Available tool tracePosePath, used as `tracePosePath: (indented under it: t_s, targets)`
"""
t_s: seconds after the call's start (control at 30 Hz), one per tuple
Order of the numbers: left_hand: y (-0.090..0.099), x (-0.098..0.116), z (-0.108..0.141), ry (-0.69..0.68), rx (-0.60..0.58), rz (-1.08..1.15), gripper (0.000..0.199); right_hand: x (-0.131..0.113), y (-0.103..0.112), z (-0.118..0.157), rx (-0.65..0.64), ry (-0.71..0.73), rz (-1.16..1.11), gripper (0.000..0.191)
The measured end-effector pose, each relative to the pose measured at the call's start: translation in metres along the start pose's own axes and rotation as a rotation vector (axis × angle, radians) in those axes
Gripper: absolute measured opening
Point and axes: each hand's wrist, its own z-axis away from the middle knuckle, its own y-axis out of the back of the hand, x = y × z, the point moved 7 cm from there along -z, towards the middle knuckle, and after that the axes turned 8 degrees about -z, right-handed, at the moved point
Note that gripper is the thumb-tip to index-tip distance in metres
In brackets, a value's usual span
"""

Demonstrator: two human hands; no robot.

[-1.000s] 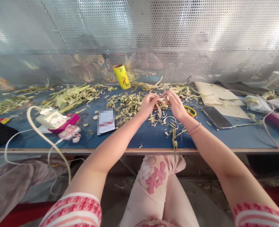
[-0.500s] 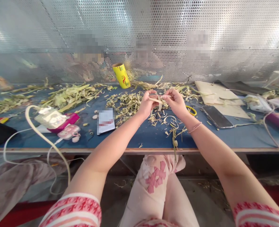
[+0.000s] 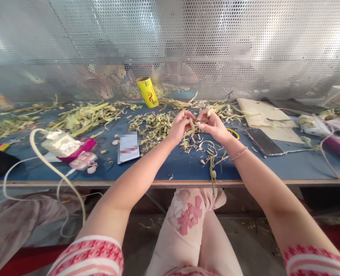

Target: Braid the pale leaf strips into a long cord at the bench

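Both hands meet above the blue table, fingers bent around a pale dried plant strip [image 3: 192,125]. My left hand [image 3: 180,127] is closed on the strip's left part. Close by on the other side, my right hand [image 3: 213,124] pinches at the same strip with thumb and fingers. Part of the strip is hidden by the fingers. Beneath and left of the hands lies a heap of curled, dry yellow-green plant pieces [image 3: 155,124]. Several thin curled shreds [image 3: 212,153] lie nearer the table's front edge.
A leaning yellow cardboard tube [image 3: 147,92] stands before the perforated metal panel [image 3: 204,34]. Longer strips [image 3: 92,115] are piled at left. Nearby are a phone [image 3: 129,147], a pink-and-white charger [image 3: 72,145] and cables. A dark phone [image 3: 264,142] and brown paper [image 3: 264,113] lie right.
The strip, which stuck out straight between my hands, now sits bent among the fingers. My right hand has turned slightly, its thumb lower, and both hands remain over the same spot.
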Motion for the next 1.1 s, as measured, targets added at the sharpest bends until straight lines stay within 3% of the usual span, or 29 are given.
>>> tracePosePath:
  t_s: [0.1, 0.27, 0.37, 0.53, 0.8, 0.93, 1.1]
  targets:
    - [0.003, -0.001, -0.001, 0.014, 0.025, -0.011, 0.009, -0.012, -0.008, 0.002, -0.124, 0.072, 0.184, 0.047]
    - [0.002, 0.005, 0.001, -0.013, 0.033, -0.037, 0.013, -0.018, -0.011, 0.001, -0.137, 0.179, 0.438, 0.025]
    - [0.002, 0.007, 0.001, -0.033, 0.049, -0.057, 0.013, -0.014, -0.010, 0.001, -0.116, 0.189, 0.473, 0.024]
    - [0.002, 0.007, 0.001, -0.026, 0.041, -0.016, 0.012, -0.009, -0.006, -0.001, -0.062, 0.149, 0.410, 0.029]
    - [0.000, 0.005, 0.002, -0.005, -0.004, 0.034, 0.008, -0.002, 0.001, -0.003, 0.025, -0.006, 0.122, 0.031]
    - [0.000, 0.003, 0.001, 0.002, 0.001, 0.074, 0.016, 0.010, 0.003, -0.002, 0.079, -0.075, -0.010, 0.029]
    - [-0.001, 0.003, 0.001, -0.042, -0.027, 0.072, 0.027, 0.018, 0.009, -0.002, 0.183, -0.093, -0.003, 0.025]
